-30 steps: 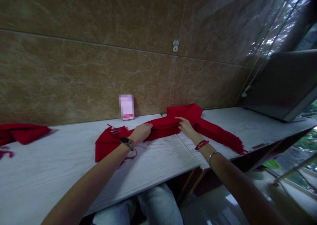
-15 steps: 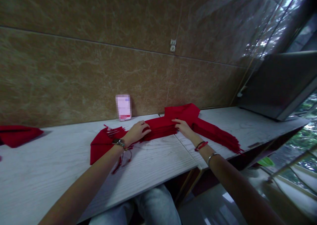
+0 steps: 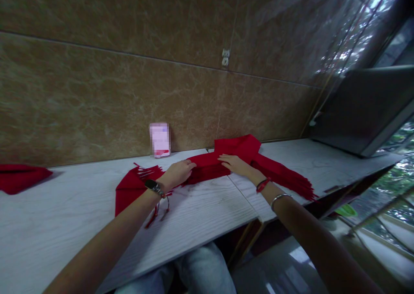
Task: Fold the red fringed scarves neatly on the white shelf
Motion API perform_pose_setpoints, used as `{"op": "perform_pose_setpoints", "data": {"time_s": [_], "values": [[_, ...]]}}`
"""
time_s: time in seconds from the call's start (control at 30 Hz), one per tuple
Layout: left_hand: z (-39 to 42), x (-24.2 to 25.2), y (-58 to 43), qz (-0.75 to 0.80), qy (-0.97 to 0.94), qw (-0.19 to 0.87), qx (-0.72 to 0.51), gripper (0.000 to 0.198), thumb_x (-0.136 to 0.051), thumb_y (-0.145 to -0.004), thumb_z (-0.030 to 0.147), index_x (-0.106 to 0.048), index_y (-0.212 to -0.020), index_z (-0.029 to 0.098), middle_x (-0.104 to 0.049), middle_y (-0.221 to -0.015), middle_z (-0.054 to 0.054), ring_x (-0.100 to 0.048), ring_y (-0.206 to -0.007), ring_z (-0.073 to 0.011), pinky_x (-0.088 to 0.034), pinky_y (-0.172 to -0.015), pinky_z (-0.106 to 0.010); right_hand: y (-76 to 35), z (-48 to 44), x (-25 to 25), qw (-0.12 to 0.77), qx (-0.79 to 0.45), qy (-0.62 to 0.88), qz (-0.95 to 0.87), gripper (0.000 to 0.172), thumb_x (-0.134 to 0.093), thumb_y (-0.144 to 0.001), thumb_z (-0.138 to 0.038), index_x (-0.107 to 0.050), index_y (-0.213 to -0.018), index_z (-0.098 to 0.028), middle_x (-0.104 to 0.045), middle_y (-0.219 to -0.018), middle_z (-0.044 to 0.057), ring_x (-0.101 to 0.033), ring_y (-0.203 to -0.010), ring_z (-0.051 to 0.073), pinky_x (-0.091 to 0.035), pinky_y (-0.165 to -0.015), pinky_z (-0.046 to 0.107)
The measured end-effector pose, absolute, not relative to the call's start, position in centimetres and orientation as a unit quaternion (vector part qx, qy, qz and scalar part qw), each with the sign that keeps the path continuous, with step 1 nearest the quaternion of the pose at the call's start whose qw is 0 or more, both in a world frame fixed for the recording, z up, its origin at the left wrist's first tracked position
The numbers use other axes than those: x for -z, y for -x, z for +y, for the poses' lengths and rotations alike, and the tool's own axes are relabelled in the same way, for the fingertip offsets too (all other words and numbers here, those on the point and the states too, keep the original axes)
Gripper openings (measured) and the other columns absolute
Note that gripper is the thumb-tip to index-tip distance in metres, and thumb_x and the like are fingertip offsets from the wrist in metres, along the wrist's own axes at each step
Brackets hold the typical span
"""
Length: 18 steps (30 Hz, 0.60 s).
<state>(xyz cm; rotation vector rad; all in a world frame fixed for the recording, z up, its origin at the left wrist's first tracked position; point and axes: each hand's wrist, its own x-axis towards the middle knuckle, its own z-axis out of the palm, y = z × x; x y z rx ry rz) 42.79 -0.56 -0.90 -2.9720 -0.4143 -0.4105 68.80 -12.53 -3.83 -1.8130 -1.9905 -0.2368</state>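
A long stack of folded red cloth (image 3: 207, 166) lies across the white table in front of me. My left hand (image 3: 179, 173) is at its left part, fingers bent together and closed on the upper edge. Farther right, my right hand (image 3: 235, 164) rests on the same stack with fingers stretched out flat. Beneath my left wrist spreads a red cloth piece with a fringed end (image 3: 129, 188), partly covered by my forearm. Beyond my right hand are a folded red piece (image 3: 237, 144) and a red strip with a fringed end (image 3: 284, 173).
A phone (image 3: 160, 140), its screen blurred, leans against the brown marbled wall (image 3: 113, 91). Another red cloth (image 3: 24, 177) lies at the far left of the white table (image 3: 64, 216). A big dark box-shaped object (image 3: 362, 112) stands at the right end.
My right hand has slid slightly left along the red cloth. My left hand's fingers have drawn closer together on it. The cloth stack has hardly moved.
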Motion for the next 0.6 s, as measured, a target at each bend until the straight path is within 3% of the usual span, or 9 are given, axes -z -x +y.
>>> {"op": "perform_pose_setpoints", "data": {"time_s": [0.1, 0.2, 0.3, 0.43, 0.53, 0.6], "values": [[-0.6, 0.5, -42.8, -0.143, 0.975, 0.036, 0.166, 0.026, -0.042, -0.085, 0.011, -0.06, -0.102, 0.017, -0.061, -0.1, -0.008, -0.058, -0.089, -0.0186, -0.046, -0.077, -0.028, -69.0, -12.2, 3.7, 0.197, 0.099, 0.654, -0.724, 0.034, -0.04, -0.085, -0.014, -0.062, -0.112, -0.016, -0.061, -0.118, 0.01, -0.053, -0.113, 0.023, -0.039, -0.1, 0.041], [-0.8, 0.4, -42.6, -0.148, 0.966, 0.032, 0.211, 0.025, -0.042, -0.085, 0.012, -0.061, -0.1, 0.017, -0.059, -0.098, -0.007, -0.057, -0.087, -0.0179, -0.046, -0.078, -0.028, -69.1, -12.2, 3.9, 0.245, 0.104, 0.66, -0.702, 0.036, -0.037, -0.087, -0.016, -0.06, -0.114, -0.02, -0.062, -0.117, 0.006, -0.055, -0.111, 0.021, -0.042, -0.098, 0.039], [-0.8, 1.2, -42.5, -0.108, 0.973, 0.032, 0.203, 0.022, -0.045, -0.083, 0.012, -0.06, -0.098, 0.016, -0.057, -0.096, -0.008, -0.055, -0.087, -0.0182, -0.045, -0.079, -0.029, -68.9, -12.7, 4.8, 0.27, 0.105, 0.65, -0.702, 0.037, -0.035, -0.088, -0.016, -0.059, -0.115, -0.018, -0.06, -0.12, 0.007, -0.052, -0.114, 0.019, -0.04, -0.1, 0.038], [-0.4, 2.7, -42.4, -0.096, 0.979, 0.015, 0.177, 0.021, -0.048, -0.077, 0.009, -0.058, -0.095, 0.014, -0.056, -0.096, -0.009, -0.053, -0.089, -0.0193, -0.046, -0.082, -0.031, -68.4, -13.6, 5.6, 0.227, 0.102, 0.643, -0.724, 0.039, -0.035, -0.085, -0.012, -0.059, -0.116, -0.014, -0.056, -0.125, 0.01, -0.045, -0.121, 0.021, -0.035, -0.104, 0.042], [0.2, 3.0, -42.4, -0.101, 0.978, 0.017, 0.184, 0.032, -0.045, -0.077, 0.009, -0.055, -0.108, 0.012, -0.053, -0.112, -0.014, -0.05, -0.104, -0.0221, -0.042, -0.091, -0.035, -67.9, -13.8, 4.7, 0.212, 0.089, 0.665, -0.71, 0.038, -0.037, -0.088, -0.02, -0.056, -0.121, -0.014, -0.052, -0.129, 0.011, -0.039, -0.126, 0.022, -0.031, -0.105, 0.043], [0.7, 2.9, -42.5, -0.09, 0.981, 0.023, 0.169, 0.047, -0.042, -0.078, 0.008, -0.044, -0.125, 0.012, -0.041, -0.132, -0.016, -0.038, -0.121, -0.025, -0.034, -0.099, -0.039, -67.4, -13.3, 3.6, 0.216, 0.082, 0.685, -0.691, 0.04, -0.037, -0.09, -0.027, -0.052, -0.125, -0.014, -0.048, -0.133, 0.011, -0.034, -0.129, 0.023, -0.028, -0.106, 0.044]]}}
